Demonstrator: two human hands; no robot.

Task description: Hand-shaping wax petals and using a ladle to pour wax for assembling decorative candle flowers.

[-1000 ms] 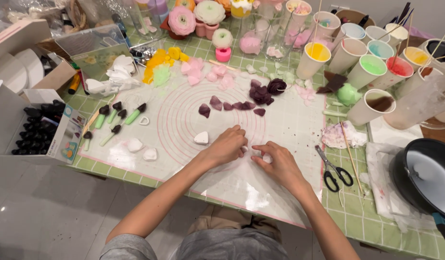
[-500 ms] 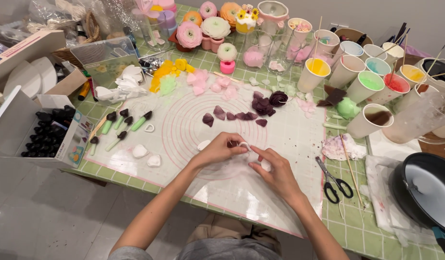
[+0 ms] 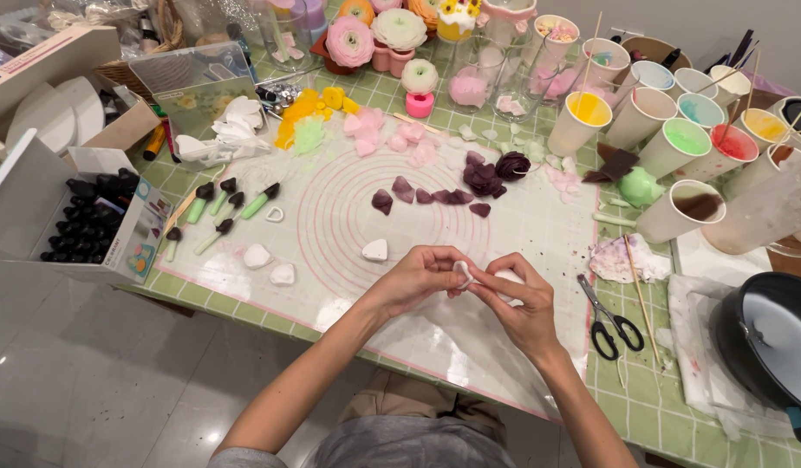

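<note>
Change: both hands sit a little lower on the mat than half a second ago, with the white piece now lifted clear between the fingertips.
Left hand (image 3: 418,279): fingers closed, pinching the small thin white wax petal (image 3: 462,272) from its left.
Right hand (image 3: 517,303): fingers curled, gripping the same petal from the right; a white lump shows inside the palm.
Petal's place: held just above the translucent silicone mat with pink rings (image 3: 348,217), near its front edge.
Nearby: white heart-shaped wax piece (image 3: 375,250) left of the hands; black-handled scissors (image 3: 608,321) to their right.
</note>
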